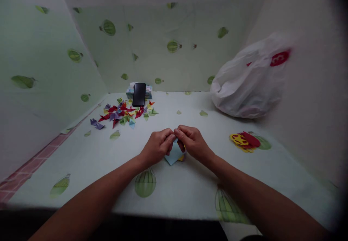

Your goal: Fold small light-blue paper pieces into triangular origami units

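Note:
Near the middle of the table, my left hand (pixel 159 146) and my right hand (pixel 193 142) meet, thumbs and fingers pinched together. Between and under them shows a light blue sheet of paper (pixel 173 157), one corner pointing toward me. Both hands grip at its upper end, where the fingers hide most of it. A bit of yellow paper (pixel 181 158) peeks out beside the blue one, under my right hand; how the sheets lie there is partly hidden.
Several small folded paper cranes (pixel 123 114) in mixed colours lie at the back left. Behind them a black phone (pixel 139 95) leans on a tissue box (pixel 148 92). A white plastic bag (pixel 244 83) stands back right. Red and yellow paper cut-outs (pixel 244 141) lie at the right.

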The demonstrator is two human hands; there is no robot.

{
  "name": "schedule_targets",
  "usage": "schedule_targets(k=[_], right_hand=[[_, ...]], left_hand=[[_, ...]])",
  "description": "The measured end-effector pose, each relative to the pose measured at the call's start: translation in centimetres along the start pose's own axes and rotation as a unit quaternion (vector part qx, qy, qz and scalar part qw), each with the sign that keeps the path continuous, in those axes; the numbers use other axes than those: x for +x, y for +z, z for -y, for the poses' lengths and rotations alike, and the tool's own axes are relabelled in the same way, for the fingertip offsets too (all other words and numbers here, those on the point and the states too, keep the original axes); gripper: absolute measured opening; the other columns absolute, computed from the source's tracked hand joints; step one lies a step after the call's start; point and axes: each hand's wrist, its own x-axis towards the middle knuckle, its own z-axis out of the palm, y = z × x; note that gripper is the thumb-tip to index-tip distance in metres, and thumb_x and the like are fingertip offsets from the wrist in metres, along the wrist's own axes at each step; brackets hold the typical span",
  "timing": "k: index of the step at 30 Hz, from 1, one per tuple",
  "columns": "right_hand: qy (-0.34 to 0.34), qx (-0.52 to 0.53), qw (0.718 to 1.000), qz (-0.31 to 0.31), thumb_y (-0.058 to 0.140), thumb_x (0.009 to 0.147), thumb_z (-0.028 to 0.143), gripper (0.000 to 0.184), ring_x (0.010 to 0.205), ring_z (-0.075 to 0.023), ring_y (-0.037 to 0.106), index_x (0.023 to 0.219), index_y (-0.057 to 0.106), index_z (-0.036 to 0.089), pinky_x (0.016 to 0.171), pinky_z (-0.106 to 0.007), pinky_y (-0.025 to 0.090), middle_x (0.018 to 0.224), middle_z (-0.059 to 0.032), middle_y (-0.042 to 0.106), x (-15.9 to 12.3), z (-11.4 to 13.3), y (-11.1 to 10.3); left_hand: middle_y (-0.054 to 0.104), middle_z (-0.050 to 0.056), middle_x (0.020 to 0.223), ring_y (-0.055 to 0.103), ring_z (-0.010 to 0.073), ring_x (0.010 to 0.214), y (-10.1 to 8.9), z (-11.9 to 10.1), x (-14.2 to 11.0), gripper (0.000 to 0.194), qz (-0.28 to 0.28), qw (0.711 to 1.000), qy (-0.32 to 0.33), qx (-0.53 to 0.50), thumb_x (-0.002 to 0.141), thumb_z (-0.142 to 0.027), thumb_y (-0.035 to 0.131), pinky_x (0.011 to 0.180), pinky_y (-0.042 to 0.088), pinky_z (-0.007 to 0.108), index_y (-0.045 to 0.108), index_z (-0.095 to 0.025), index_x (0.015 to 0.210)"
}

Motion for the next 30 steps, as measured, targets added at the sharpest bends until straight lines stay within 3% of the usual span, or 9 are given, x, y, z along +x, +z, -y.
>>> schedule_targets(k=[7,11,14,16,21,27,30], right_hand=[[0.002,-0.007,0.999,-0.033,0.043,0.099,0.046,0.048,0.041,-0.0100,0.040,0.057,0.043,0.022,0.046,-0.025,0.032,0.044,0.0035,0.045,-0.08,-0.26,0.06],[-0.012,-0.009,0.999,-0.046,0.044,0.098,0.051,0.050,0.042,-0.0099,0.042,0.058,0.042,0.022,0.046,-0.024,0.034,0.046,0.0034,0.046,0.13,-0.66,-0.05],[-0.015,0.011,1.000,-0.019,0.051,0.096,0.051,0.043,0.044,-0.0102,0.047,0.065,0.047,0.021,0.047,-0.023,0.037,0.051,0.0033,0.051,0.15,-0.62,-0.14],[-0.009,0.013,1.000,-0.001,0.053,0.094,0.050,0.038,0.044,-0.0100,0.048,0.070,0.050,0.020,0.046,-0.022,0.038,0.052,0.0036,0.053,0.08,-0.41,-0.22],[0.005,-0.014,0.999,-0.030,0.049,0.097,0.046,0.042,0.039,-0.0086,0.044,0.063,0.044,0.021,0.044,-0.022,0.035,0.046,0.0047,0.049,-0.05,0.14,-0.28],[0.045,0.090,0.995,-0.014,0.057,0.091,0.055,0.041,0.043,-0.0107,0.051,0.070,0.051,0.020,0.046,-0.023,0.040,0.051,0.0038,0.055,0.19,-0.16,-0.12],[0.033,0.084,0.996,-0.013,0.060,0.090,0.052,0.038,0.042,-0.0099,0.049,0.072,0.052,0.020,0.045,-0.023,0.039,0.051,0.0045,0.054,0.10,-0.10,-0.20]], left_hand=[[0.062,-0.001,0.061,0.059,0.0103,0.050,0.21,0.33,0.14,0.031,0.033,0.996,-0.016,-0.082,0.097,-0.039,0.046,0.055,0.046,0.022,0.056,-0.017,0.079],[0.064,-0.001,0.062,0.060,0.0101,0.050,0.14,0.20,0.12,0.025,0.018,0.999,-0.017,-0.039,0.095,-0.034,0.050,0.054,0.046,0.021,0.058,-0.016,0.078],[0.063,-0.001,0.059,0.058,0.0094,0.049,0.04,0.00,0.10,0.028,0.000,1.000,-0.001,0.015,0.096,-0.031,0.048,0.054,0.044,0.021,0.056,-0.017,0.074],[0.063,-0.001,0.060,0.059,0.0097,0.050,-0.06,0.00,0.15,0.028,0.006,1.000,0.006,0.029,0.097,-0.030,0.046,0.055,0.044,0.021,0.057,-0.017,0.075],[0.066,0.000,0.066,0.064,0.0109,0.056,-0.25,0.15,0.21,0.025,0.053,0.998,0.028,0.002,0.098,-0.028,0.043,0.061,0.048,0.022,0.058,-0.017,0.082],[0.063,-0.002,0.060,0.057,0.0085,0.047,0.08,-0.10,-0.07,0.027,-0.021,0.998,0.027,0.052,0.097,-0.028,0.046,0.055,0.043,0.020,0.055,-0.017,0.074],[0.064,-0.001,0.062,0.058,0.0090,0.049,0.11,-0.21,-0.04,0.029,-0.030,0.998,0.024,0.040,0.098,-0.030,0.046,0.055,0.043,0.020,0.057,-0.017,0.074]])
